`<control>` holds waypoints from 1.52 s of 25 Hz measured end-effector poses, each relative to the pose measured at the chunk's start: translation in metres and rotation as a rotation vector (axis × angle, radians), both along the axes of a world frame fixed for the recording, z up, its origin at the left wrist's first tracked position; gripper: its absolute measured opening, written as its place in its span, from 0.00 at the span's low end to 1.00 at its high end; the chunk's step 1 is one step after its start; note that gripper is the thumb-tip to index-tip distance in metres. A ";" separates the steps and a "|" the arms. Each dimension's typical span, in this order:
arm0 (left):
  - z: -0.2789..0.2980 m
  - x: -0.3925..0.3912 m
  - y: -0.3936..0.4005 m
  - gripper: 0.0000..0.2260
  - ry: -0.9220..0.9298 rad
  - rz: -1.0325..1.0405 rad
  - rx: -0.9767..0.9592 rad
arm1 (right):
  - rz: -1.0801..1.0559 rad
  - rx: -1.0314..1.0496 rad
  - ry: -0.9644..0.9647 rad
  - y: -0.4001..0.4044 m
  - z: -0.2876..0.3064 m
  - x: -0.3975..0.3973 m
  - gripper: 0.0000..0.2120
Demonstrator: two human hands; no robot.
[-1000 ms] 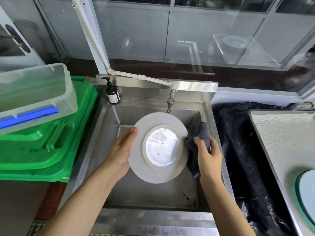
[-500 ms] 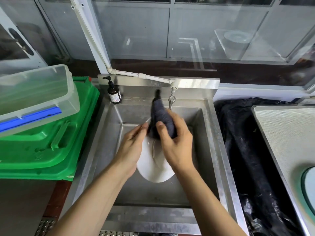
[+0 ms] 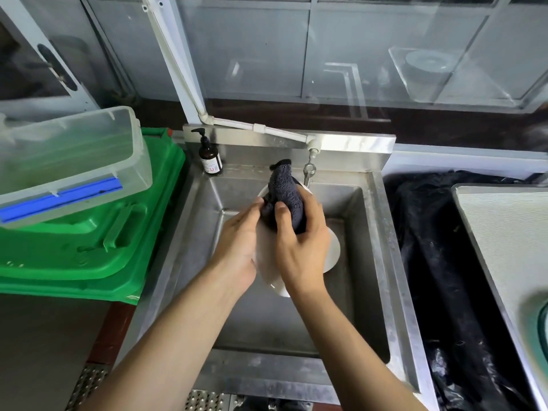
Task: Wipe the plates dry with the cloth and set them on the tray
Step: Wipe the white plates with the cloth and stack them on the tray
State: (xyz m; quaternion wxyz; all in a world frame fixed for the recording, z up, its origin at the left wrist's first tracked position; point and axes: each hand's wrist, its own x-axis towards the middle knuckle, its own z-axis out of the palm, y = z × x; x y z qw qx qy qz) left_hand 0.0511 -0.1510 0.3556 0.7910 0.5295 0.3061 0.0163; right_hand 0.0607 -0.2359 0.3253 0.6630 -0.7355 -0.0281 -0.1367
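A white plate [image 3: 332, 253] is held tilted over the steel sink [image 3: 367, 262], mostly hidden behind my hands. My left hand [image 3: 240, 244] grips its left edge. My right hand [image 3: 299, 247] presses a dark grey cloth [image 3: 286, 194] against the plate's upper face, with the cloth bunched and sticking up past my fingers. At the right edge, the rim of a green-edged tray [image 3: 544, 327] rests on a pale counter [image 3: 510, 244].
A soap pump bottle [image 3: 210, 157] stands at the sink's back left corner and a tap [image 3: 310, 170] hangs just behind the cloth. Green crates [image 3: 89, 250] with a clear plastic box [image 3: 68, 161] on top sit left. A black plastic bag [image 3: 439, 262] lies right of the sink.
My right hand brought the cloth from the plate's right edge across onto its face, covering it. The plate tipped from facing me to edge-on, then turned slightly back.
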 end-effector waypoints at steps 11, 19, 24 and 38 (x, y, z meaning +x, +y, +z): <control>0.012 -0.003 0.009 0.24 0.079 0.007 -0.236 | 0.103 -0.319 -0.313 -0.017 -0.049 -0.058 0.20; 0.006 -0.004 0.018 0.18 0.015 0.092 -0.117 | -0.229 0.111 0.197 -0.049 -0.040 -0.017 0.08; 0.003 -0.008 0.018 0.18 -0.062 0.043 -0.081 | -0.196 -0.012 0.232 -0.054 -0.011 0.011 0.07; -0.009 -0.012 0.005 0.11 -0.146 0.047 0.127 | -0.170 -0.031 0.147 -0.032 -0.008 0.016 0.11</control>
